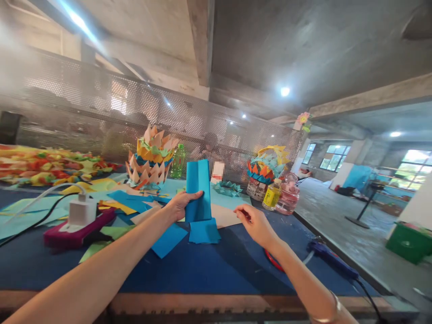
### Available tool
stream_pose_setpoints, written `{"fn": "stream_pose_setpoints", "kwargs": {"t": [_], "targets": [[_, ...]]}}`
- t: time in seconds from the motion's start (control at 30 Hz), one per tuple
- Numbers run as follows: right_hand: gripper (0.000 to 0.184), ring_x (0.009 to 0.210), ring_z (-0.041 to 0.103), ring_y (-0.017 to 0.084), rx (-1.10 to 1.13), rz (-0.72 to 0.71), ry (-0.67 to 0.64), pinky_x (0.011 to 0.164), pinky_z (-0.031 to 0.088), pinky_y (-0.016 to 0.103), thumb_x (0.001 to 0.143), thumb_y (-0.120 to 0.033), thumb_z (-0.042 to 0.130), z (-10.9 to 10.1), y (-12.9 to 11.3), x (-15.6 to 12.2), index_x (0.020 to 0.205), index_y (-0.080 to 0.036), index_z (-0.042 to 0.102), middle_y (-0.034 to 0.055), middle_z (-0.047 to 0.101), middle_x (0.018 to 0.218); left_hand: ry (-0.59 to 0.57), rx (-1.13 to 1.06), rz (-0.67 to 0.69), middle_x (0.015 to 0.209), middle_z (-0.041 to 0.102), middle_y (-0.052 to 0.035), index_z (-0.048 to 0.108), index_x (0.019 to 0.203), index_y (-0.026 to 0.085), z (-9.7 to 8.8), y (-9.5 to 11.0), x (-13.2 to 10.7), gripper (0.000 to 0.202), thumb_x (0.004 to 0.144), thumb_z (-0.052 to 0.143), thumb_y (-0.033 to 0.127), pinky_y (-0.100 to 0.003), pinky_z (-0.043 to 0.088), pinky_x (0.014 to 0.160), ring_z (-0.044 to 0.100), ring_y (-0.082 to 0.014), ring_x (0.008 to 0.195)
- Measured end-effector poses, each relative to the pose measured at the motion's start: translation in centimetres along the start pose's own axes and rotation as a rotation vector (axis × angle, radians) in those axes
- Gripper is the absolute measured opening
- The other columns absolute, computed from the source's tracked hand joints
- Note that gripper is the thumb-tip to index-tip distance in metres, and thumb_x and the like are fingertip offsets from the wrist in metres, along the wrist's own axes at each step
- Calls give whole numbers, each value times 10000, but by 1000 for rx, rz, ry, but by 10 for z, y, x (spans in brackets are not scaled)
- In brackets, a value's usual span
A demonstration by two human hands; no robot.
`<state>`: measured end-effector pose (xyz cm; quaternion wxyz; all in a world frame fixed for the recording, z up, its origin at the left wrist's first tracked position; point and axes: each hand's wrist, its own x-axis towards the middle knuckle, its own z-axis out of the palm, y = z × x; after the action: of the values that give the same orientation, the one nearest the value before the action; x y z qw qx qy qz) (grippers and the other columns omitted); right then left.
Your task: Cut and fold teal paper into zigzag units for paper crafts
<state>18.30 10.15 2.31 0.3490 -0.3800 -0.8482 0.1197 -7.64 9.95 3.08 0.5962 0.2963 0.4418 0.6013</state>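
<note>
My left hand grips a folded sheet of blue paper, thumb across its front, and holds it upright above the table. Just below lies a small stack of blue paper pieces. Another blue sheet rests flat to the left. My right hand hovers to the right of the folded paper, apart from it, with loosely curled fingers and nothing visible in them. Under my right forearm, a red loop-shaped handle shows on the table; the rest of it is hidden.
A layered paper-petal craft and a petal-trimmed basket stand at the back. Bottles line the right. A purple power strip with a white charger sits left. A blue glue gun lies near the right edge.
</note>
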Motion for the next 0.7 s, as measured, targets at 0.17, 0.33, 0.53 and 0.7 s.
{"fn": "stream_pose_setpoints", "kwargs": {"t": [0.17,0.33,0.53,0.7], "targets": [[107,787,625,199,-322,220,-139,749,468,323,862,-235,491,-56,37,-61,858,-223,598,55,671,869,-21,-21,-3,683,739,-93,693,816,112,1,6,-1,320,572,891,169,-391,622,609,703,-254,579],[141,734,621,175,-380,366,-235,716,472,295,806,-207,567,-69,51,-94,946,-213,583,35,655,862,-77,10,-48,705,746,-105,698,835,125,3,3,0,353,546,896,168,-432,616,618,703,-273,592],[212,757,597,175,-498,428,-220,713,425,275,781,-137,567,-53,46,-87,989,-177,561,55,627,881,-175,157,-157,725,749,-139,685,813,137,3,-11,1,479,407,937,168,-461,606,650,724,-342,691],[301,647,550,175,-535,539,-339,591,311,257,750,-129,570,-54,43,-74,1038,-178,498,-30,567,655,-217,230,-175,742,754,-137,682,804,140,5,-13,0,494,382,938,175,-441,610,659,728,-344,720]]}}
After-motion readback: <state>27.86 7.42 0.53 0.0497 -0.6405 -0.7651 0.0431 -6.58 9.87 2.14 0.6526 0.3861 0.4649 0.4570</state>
